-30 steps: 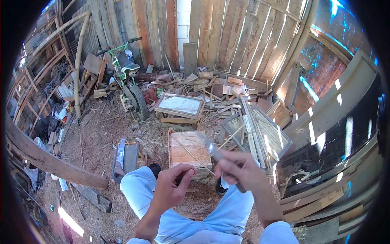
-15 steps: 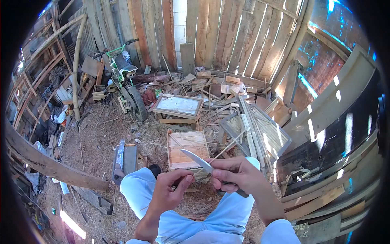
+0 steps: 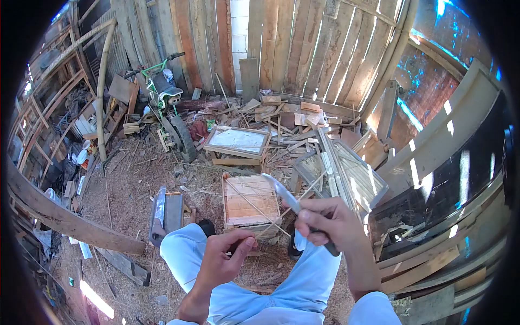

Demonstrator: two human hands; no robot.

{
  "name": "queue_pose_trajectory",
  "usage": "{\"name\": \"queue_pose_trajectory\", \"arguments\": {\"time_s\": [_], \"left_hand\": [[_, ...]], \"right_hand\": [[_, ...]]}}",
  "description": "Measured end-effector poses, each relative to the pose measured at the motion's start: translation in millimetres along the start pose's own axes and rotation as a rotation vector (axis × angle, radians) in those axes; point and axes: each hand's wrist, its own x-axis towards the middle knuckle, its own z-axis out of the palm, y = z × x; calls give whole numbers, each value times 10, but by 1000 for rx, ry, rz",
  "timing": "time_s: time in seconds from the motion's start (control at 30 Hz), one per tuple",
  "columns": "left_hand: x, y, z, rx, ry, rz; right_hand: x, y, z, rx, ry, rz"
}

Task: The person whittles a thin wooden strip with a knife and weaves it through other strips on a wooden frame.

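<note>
My right hand (image 3: pixel 330 225) is wrapped round the dark handle of a knife (image 3: pixel 281 192), whose blade points up and to the left. In my left hand (image 3: pixel 227 252), the thumb and fingers pinch a thin wooden strip (image 3: pixel 312 187). This strip slants up to the right, passing close to the blade; I cannot tell whether they touch. Below both hands stands a low wooden box (image 3: pixel 246 203), with several thin strips lying across its top.
A handsaw (image 3: pixel 158 211) rests on a dark board left of my knee. Beyond the box is a framed white panel (image 3: pixel 238 139), with scrap wood (image 3: pixel 281 116) heaped behind it. A small motorbike (image 3: pixel 168 108) stands at the back left. Long planks (image 3: pixel 422 265) lie at the right.
My right hand and the knife have moved right and slightly up, away from my left hand, and the blade stands steeper. My left hand has stayed almost in place.
</note>
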Motion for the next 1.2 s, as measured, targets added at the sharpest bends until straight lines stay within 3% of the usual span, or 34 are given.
{"name": "queue_pose_trajectory", "arguments": {"time_s": [0.13,0.23,0.27,0.53,0.63,0.8,1.0,1.1,1.17,1.2], "left_hand": [[1,9,-21,-8,8,-26],[-22,-61,-43,-6,6,-21],[-28,-69,-40,-9,6,-26],[36,-91,-22,50,34,97],[47,-38,-39,105,19,64],[51,-10,-47,123,13,90],[-10,-146,-119,67,36,31],[39,-62,-67,156,150,56],[92,3,-8,251,203,69],[114,24,33,271,215,128]], "right_hand": [[-21,-43,18,-29,-14,9],[-27,-113,-25,-156,154,15],[2,-125,-163,11,188,-65],[27,-71,-98,21,40,23],[25,-169,-82,11,157,8],[55,-207,-144,10,132,-25],[-20,-384,-391,62,420,-261],[-41,-243,-210,-151,403,-175],[-8,-76,-65,-290,230,-82],[28,21,6,-212,112,-35]]}}
